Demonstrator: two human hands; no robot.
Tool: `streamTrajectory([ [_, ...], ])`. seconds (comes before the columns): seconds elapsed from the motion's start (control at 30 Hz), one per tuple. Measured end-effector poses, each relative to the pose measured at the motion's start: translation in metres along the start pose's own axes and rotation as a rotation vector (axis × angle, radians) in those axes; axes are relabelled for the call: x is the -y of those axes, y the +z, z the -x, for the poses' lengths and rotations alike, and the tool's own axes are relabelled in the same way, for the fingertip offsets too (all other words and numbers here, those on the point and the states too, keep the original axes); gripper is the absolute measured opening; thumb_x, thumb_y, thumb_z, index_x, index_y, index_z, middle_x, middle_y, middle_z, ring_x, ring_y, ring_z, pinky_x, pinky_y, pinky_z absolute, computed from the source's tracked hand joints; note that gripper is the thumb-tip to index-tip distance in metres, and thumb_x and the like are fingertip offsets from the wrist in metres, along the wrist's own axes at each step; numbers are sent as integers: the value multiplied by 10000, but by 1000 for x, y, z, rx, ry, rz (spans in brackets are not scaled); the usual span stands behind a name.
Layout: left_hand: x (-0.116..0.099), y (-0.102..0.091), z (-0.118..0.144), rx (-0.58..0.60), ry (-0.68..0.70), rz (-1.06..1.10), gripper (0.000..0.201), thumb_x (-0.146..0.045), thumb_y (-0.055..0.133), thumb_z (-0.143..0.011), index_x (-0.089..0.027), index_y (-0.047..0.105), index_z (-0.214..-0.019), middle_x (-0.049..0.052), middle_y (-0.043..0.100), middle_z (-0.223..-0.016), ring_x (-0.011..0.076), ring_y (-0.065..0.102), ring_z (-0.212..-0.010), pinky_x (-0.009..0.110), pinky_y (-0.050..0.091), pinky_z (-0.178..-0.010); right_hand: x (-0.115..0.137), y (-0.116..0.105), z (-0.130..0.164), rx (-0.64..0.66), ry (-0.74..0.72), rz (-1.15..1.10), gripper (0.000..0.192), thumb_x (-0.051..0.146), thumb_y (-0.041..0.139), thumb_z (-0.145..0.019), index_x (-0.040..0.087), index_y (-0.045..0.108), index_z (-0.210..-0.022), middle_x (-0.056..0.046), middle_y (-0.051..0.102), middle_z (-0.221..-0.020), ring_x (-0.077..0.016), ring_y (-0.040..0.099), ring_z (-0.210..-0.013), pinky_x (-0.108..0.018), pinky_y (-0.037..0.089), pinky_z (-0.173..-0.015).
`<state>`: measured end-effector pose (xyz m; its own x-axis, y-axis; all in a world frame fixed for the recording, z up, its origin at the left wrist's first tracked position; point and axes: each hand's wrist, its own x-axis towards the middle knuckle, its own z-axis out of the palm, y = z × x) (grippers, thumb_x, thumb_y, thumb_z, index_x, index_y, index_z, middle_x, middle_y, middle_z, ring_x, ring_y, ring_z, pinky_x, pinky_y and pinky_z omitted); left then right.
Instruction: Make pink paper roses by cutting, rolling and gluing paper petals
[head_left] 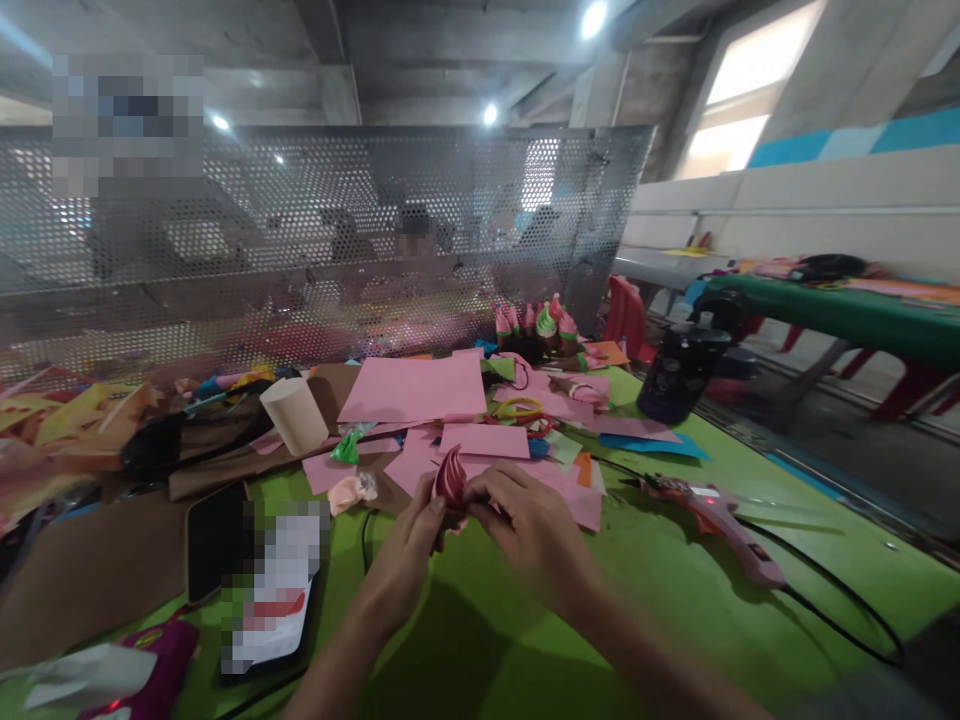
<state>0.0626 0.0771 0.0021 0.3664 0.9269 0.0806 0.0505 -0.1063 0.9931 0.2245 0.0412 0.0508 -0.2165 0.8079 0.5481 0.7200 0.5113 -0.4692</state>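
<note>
A small dark-red and pink craft piece (450, 479), swirled to a point like soft ice cream, stands upright above the middle of the table. My left hand (415, 535) is closed around its left side and base, the thumb in front. Pinched at its right edge are the fingers of my right hand (523, 520); whether they grip the swirl itself or a bit of paper on it is hidden. Behind both hands lie pink paper sheets (416, 388) and scissors with yellow and red handles (519, 408).
A pink glue gun (720, 525) with a lit red light and trailing cord lies right. Phones (217, 545) lie left, near a white roll (294, 415). A dark tumbler (684, 370) and several finished swirled pieces (546, 322) stand behind, before a perforated metal screen (315, 230).
</note>
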Motion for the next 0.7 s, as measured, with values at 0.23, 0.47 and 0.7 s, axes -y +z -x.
streamTrajectory([
  [0.23, -10, -1, 3, -16, -15, -2, 511, -584, 396, -889, -198, 524, -1199, 15, 580, -784, 161, 440, -634, 280, 363, -610, -1, -1, 4, -77, -9, -50, 127, 89, 608, -867, 210, 633, -897, -21, 658, -865, -160, 601, -768, -254, 444, -672],
  [0.47, -18, 1, 7, -51, -36, -34, 455, -596, 397, -892, -201, 533, -1073, -12, 513, -743, 154, 401, -654, 266, 342, -628, 1, 7, 10, -56, -41, -54, 125, 125, 603, -883, 210, 688, -919, -41, 675, -854, -176, 615, -780, -272, 478, -701],
  [0.7, -18, 2, 7, -35, -20, -46, 422, -543, 391, -913, -199, 516, -1123, -16, 517, -748, 161, 426, -669, 266, 357, -648, 2, 14, 13, -83, -38, -31, 181, 73, 627, -850, 211, 700, -941, -35, 695, -869, -178, 626, -788, -279, 490, -730],
])
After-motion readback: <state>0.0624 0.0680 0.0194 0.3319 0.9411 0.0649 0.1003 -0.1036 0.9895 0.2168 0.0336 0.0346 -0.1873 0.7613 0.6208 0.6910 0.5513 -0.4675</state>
